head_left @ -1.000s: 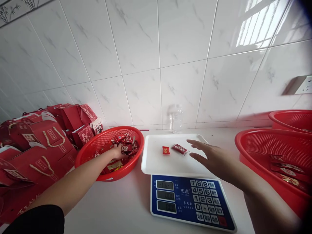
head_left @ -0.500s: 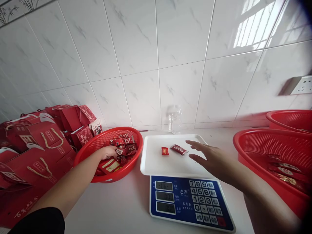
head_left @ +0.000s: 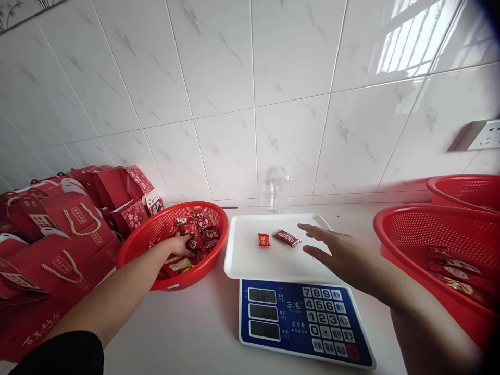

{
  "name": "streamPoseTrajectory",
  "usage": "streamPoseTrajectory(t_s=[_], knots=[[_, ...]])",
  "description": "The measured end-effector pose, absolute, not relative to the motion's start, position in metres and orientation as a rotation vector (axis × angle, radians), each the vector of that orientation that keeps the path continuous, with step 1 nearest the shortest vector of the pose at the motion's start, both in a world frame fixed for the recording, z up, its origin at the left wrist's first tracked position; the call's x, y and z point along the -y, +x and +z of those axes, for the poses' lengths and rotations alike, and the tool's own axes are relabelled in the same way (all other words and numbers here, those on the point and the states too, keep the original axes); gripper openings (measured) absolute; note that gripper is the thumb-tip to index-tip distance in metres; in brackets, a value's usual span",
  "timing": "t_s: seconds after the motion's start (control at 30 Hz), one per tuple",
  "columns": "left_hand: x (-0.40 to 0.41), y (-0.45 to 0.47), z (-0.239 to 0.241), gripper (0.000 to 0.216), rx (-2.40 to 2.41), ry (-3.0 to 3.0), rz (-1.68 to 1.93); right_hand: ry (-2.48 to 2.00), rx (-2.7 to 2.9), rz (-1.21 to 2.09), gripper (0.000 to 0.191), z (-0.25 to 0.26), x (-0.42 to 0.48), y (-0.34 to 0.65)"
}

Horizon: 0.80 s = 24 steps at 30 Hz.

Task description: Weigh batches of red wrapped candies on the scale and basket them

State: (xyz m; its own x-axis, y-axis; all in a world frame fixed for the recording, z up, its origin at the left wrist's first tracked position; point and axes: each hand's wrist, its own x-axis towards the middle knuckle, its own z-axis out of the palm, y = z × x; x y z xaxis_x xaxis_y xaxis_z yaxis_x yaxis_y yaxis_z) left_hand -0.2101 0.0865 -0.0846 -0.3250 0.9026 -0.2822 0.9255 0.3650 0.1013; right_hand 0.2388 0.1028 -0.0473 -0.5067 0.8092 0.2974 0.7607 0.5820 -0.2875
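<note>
My left hand (head_left: 182, 245) is down in the left red plastic basket (head_left: 160, 285), among red-wrapped candies (head_left: 205, 237). Its fingertips are hidden there, so I cannot tell whether it grips any. Over the right edge of the white weighing tray (head_left: 250, 268), my right hand (head_left: 336, 247) is open with nothing in it, thumb apart from the outstretched fingers. Two wrapped sweets lie on the tray: a small red candy (head_left: 264, 240) and, nearer the right fingertips, a longer dark-red candy (head_left: 286, 238). In front of the tray is the scale's blue keypad panel (head_left: 295, 306).
Red gift bags (head_left: 62, 224) with rope handles crowd the left side. At the right stand a large red basket (head_left: 394, 229) with wrapped packets inside and another red basket (head_left: 464, 183) behind it. A clear plastic bottle (head_left: 283, 191) is by the tiled wall, behind the tray.
My left hand has shifted slightly among the candies, its wrist moving a little to the right. My right hand and the two sweets on the tray stay in place.
</note>
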Motion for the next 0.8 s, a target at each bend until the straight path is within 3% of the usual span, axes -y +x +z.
streamPoseTrajectory(t_s=[0.2, 0.53, 0.8], knots=[[-0.085, -0.207, -0.076, 0.036, -2.323, 1.571, -0.169, -1.245, 2.423, 0.168, 0.053, -0.046, -0.101, 0.239], [-0.081, -0.211, -0.054, 0.035, -2.306, 1.487, 0.147, -1.247, 2.438, 0.173, 0.054, -0.044, -0.099, 0.238], [-0.083, -0.209, -0.071, 0.049, -2.281, 1.452, -0.124, -1.230, 2.436, 0.160, 0.052, -0.045, -0.098, 0.239]])
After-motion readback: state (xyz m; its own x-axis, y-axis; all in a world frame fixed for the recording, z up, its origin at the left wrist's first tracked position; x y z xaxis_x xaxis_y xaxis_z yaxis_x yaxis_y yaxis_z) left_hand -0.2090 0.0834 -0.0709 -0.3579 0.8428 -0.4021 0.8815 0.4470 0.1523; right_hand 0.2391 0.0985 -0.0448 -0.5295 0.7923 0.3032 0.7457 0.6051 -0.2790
